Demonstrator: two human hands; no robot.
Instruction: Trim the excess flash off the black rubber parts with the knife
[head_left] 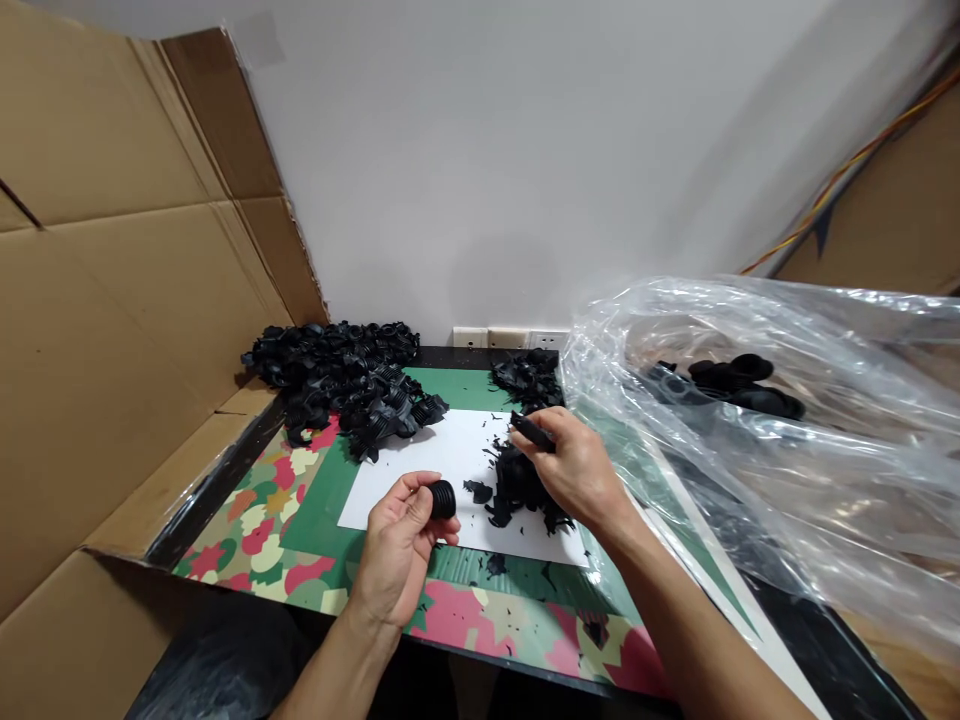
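Above the front of a white sheet [442, 450], my left hand [397, 540] grips a black ribbed rubber bellows [442, 498] between thumb and fingers. My right hand [581, 465] is closed on a slim black object [532, 432], pointing left; its exact kind does not show. It hovers over a heap of black rubber scraps [517, 485] on the sheet's right side. The two hands are apart. Behind my left hand lies a large pile of black ribbed rubber pieces [337, 375].
A cardboard wall [150, 250] stands at the left. Clear plastic bagging [750, 470] with black rubber parts [739, 380] inside spreads over the right. More black scraps [529, 375] lie near the wall sockets [506, 339]. Green and camouflage-patterned sheets [262, 530] cover the table.
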